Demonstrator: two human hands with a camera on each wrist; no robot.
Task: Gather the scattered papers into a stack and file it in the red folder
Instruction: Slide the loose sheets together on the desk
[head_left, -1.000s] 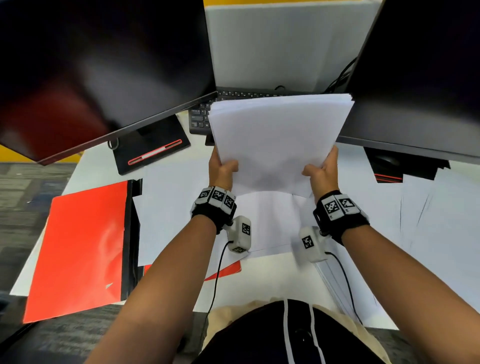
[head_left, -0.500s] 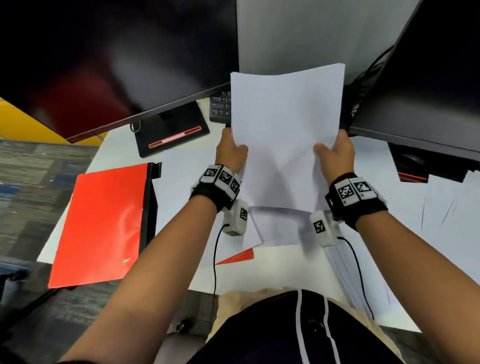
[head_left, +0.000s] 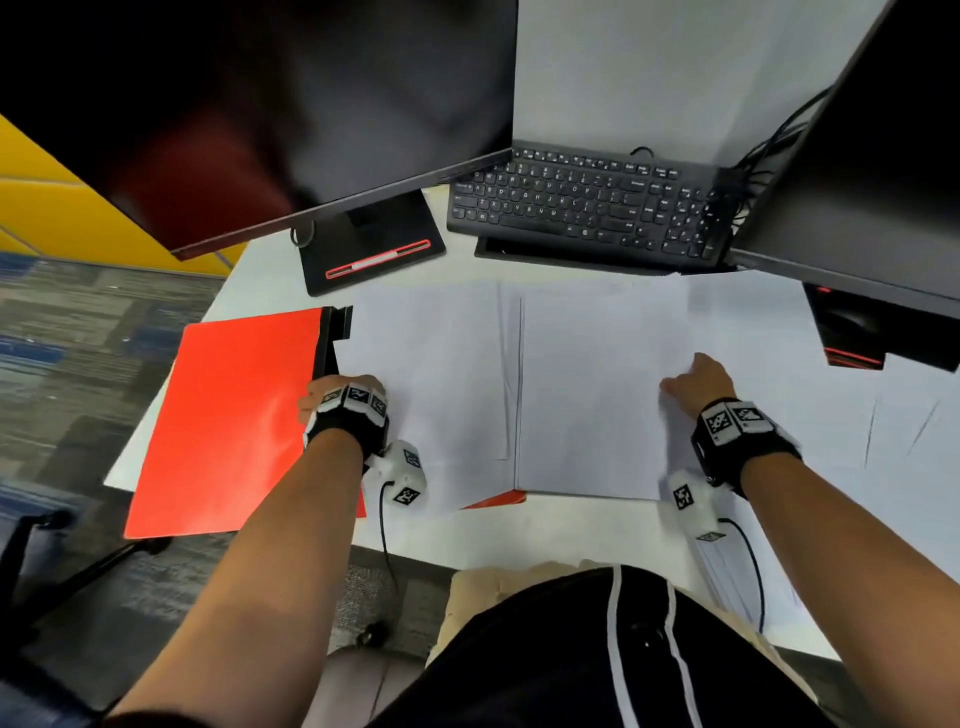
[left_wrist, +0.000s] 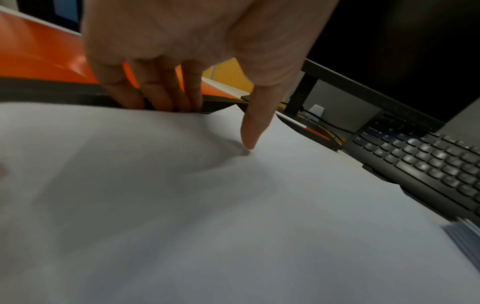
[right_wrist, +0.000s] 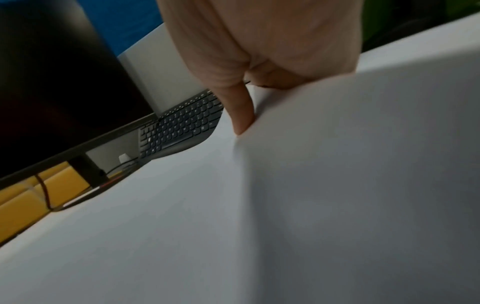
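The red folder (head_left: 234, 415) lies open at the desk's left, its black spine (left_wrist: 64, 92) beside the papers. A white paper stack (head_left: 587, 395) lies flat in the middle, overlapping more sheets (head_left: 426, 384) to its left. My left hand (head_left: 343, 389) is at those sheets' left edge by the spine. In the left wrist view its fingers (left_wrist: 161, 98) dip under that edge and the thumb (left_wrist: 249, 133) presses on top. My right hand (head_left: 693, 376) holds the stack's right edge, thumb (right_wrist: 241, 115) on top and fingers hidden beneath the lifted paper (right_wrist: 363, 164).
A black keyboard (head_left: 587, 208) sits behind the papers, between two dark monitors (head_left: 260, 104) on stands. More loose white sheets (head_left: 841, 415) spread over the desk to the right. The desk's front edge is at my lap.
The stack, held up in both hands before, now lies flat on the desk. My left hand has moved left to the paper edge at the folder's spine. My right hand stays on the stack's right edge.
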